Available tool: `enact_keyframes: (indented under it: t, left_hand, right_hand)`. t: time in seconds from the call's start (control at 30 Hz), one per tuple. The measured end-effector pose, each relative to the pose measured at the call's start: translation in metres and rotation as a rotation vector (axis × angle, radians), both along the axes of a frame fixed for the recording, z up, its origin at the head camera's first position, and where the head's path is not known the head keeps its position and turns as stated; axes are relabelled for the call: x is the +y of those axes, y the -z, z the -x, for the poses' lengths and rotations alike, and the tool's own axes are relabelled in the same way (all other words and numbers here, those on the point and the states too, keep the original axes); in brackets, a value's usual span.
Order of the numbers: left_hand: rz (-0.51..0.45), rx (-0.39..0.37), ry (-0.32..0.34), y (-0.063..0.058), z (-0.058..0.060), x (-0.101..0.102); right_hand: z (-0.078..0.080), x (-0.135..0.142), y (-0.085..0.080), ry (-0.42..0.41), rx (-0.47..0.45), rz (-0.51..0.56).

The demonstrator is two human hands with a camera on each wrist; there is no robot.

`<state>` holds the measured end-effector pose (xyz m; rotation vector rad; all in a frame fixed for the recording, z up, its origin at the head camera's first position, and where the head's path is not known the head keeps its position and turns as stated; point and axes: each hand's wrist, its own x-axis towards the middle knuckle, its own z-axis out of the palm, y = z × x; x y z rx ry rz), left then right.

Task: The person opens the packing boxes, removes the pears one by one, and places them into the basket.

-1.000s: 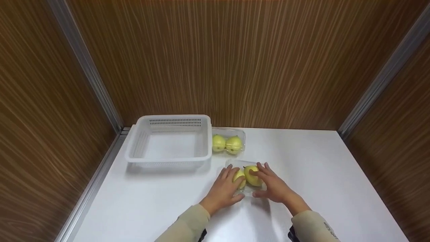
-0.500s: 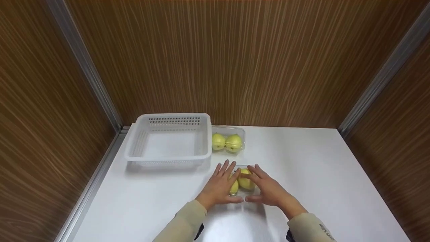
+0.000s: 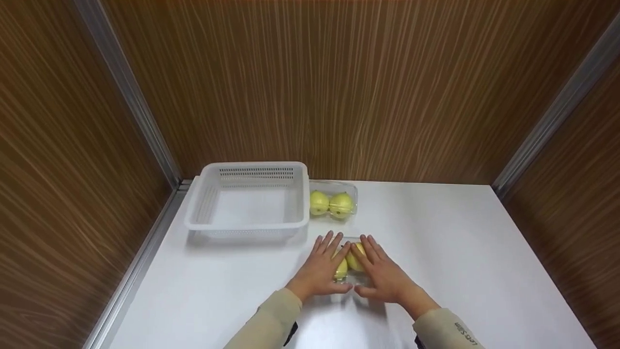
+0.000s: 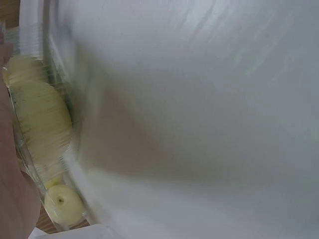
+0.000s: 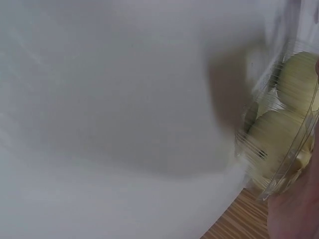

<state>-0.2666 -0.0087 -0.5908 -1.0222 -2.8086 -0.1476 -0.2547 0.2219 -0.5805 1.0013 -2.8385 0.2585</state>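
Note:
Between both hands on the white table lies a clear plastic clamshell box (image 3: 357, 279) with two yellow-green fruits, pear- or apple-like, inside. My left hand (image 3: 318, 272) lies over its left side, fingers straight and spread. Over the right side is my right hand (image 3: 386, 279), also with straight fingers, the two thumbs nearly meeting at the front. In the left wrist view a fruit (image 4: 42, 122) shows blurred through the plastic beside the left hand (image 4: 15, 194). The right wrist view has the fruits (image 5: 274, 137) behind ribbed plastic, next to the right hand (image 5: 294, 211). The fingers hide much of the lid.
A white perforated basket (image 3: 247, 226) stands at the back left. Touching or close to its right side is a second clear box (image 3: 355, 196) with two similar fruits. Wood-grain panels (image 3: 310, 87) enclose the white table (image 3: 450, 252) at the back and sides.
The box in front has shifted slightly left. The right hand's fingers have straightened and lie flatter over the box, and the thumbs have come closer together. The basket and rear box stay put.

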Motion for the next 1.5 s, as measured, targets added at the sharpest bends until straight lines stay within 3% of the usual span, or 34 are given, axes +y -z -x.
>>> enact_keyframes:
  t: [0.87, 1.1, 1.27, 1.5]
  left_hand:
    - [0.015, -0.011, -0.032, 0.002, 0.004, 0.001]
    - [-0.021, 0.009, -0.024, 0.005, -0.001, 0.001]
    - [-0.065, -0.017, -0.012, 0.002, -0.001, 0.0]
    - [-0.073, -0.009, 0.0, 0.001, 0.002, -0.001]
  right_hand:
    - [-0.001, -0.008, 0.007, 0.061, 0.021, 0.036]
    - [-0.008, -0.012, -0.005, 0.08, 0.0, -0.052]
    - [-0.004, -0.016, -0.022, 0.085, 0.006, -0.147]
    - [-0.001, -0.022, -0.031, 0.082, 0.03, -0.233]
